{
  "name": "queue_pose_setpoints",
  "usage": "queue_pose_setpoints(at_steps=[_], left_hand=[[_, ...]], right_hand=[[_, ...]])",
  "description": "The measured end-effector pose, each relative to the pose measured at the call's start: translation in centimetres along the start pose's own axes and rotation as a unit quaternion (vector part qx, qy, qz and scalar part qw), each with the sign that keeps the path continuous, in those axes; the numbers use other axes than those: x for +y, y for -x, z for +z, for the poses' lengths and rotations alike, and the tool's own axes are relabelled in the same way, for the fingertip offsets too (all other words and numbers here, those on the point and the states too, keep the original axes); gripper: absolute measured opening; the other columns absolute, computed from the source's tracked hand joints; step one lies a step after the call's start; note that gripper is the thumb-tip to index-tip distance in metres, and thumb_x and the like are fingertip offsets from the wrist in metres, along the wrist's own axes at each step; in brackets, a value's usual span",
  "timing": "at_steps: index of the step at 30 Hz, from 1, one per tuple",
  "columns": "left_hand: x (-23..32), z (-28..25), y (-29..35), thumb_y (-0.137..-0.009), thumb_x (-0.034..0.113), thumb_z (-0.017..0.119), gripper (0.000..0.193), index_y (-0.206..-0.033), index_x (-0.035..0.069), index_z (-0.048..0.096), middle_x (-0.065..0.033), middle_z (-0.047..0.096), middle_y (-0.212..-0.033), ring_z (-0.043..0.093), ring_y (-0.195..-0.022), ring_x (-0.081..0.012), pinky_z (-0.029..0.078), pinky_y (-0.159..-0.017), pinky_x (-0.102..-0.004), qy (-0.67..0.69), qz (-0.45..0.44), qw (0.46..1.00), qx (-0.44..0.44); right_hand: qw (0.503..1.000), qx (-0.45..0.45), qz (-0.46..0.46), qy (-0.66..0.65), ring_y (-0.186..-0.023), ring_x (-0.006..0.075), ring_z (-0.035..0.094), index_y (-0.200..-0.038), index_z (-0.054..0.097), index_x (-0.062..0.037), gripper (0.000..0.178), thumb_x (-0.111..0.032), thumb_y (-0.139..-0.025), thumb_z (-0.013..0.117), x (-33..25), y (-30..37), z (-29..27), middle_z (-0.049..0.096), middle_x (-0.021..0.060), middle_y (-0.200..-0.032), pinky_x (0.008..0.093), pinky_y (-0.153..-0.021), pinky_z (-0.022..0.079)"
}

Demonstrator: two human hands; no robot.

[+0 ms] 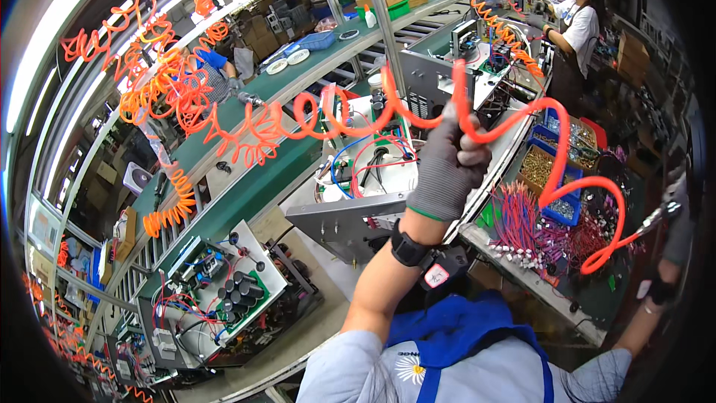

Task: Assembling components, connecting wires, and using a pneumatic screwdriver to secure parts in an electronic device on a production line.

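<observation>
My left hand (451, 160), in a grey knitted glove, is raised in the middle of the view. Its fingers are closed round an orange coiled air hose (570, 138), whose loops stretch from the upper left across to the right. A metal fitting (652, 218) ends the hose close to my gloved right hand (677, 231), at the dark right rim. That hand appears closed on what the hose feeds, but shadow hides its fingers and the object. Below my left hand stands an open metal chassis (350, 220) with wires and circuit boards inside.
Another open chassis (216, 306) sits at lower left; one more (485, 67) stands farther back. On the right bench are blue parts bins (563, 209) and bundled coloured wires (518, 220). More coiled hoses (160, 82) hang at upper left. A co-worker (578, 30) stands at upper right.
</observation>
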State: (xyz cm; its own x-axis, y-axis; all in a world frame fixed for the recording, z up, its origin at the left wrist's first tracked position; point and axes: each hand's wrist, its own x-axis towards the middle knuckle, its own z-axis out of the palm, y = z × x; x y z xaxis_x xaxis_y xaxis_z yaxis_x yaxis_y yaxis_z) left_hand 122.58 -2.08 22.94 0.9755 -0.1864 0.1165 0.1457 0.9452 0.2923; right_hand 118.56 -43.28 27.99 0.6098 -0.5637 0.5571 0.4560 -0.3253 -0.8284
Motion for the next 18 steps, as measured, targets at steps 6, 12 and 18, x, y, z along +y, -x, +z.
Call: queue_pose_setpoints(at_steps=[6,12,18], left_hand=[[0.4,2.9,8.4,-0.102,0.037,0.042,0.031,-0.113,0.009,0.050,0.0047,0.044,-0.071,0.042,-0.054,-0.0050,0.031,-0.045,-0.0178,-0.259,0.061,0.961,-0.077],[-1.6,-5.2,18.4,-0.089,0.041,0.063,0.039,-0.072,0.010,0.046,0.0032,0.043,-0.057,0.035,-0.043,-0.0092,0.022,-0.039,-0.0251,-0.269,-0.035,0.962,0.001],[-4.0,-15.6,20.7,-0.098,0.020,0.051,0.016,-0.099,0.004,0.050,0.0039,0.036,-0.069,0.034,-0.054,-0.0059,0.031,-0.046,-0.0181,0.112,-0.094,0.987,0.073]], right_hand=[[0.854,-0.210,0.394,-0.267,-0.050,0.0063,0.053,-0.093,0.058,-0.0078,0.037,-0.045,-0.090,0.059,10.9,7.7,4.3,0.059,0.0012,-0.071,0.0164,-0.040,0.041],[0.648,-0.341,0.504,-0.457,-0.059,0.0193,0.064,-0.111,0.051,0.0004,0.050,-0.046,-0.092,0.051,14.5,16.9,11.3,0.064,0.0149,-0.089,0.0299,-0.045,0.053],[0.255,-0.423,0.599,-0.630,-0.078,0.0198,0.056,-0.123,0.045,-0.0024,0.056,-0.041,-0.087,0.062,12.0,22.5,15.1,0.054,0.0129,-0.100,0.0327,-0.064,0.046]])
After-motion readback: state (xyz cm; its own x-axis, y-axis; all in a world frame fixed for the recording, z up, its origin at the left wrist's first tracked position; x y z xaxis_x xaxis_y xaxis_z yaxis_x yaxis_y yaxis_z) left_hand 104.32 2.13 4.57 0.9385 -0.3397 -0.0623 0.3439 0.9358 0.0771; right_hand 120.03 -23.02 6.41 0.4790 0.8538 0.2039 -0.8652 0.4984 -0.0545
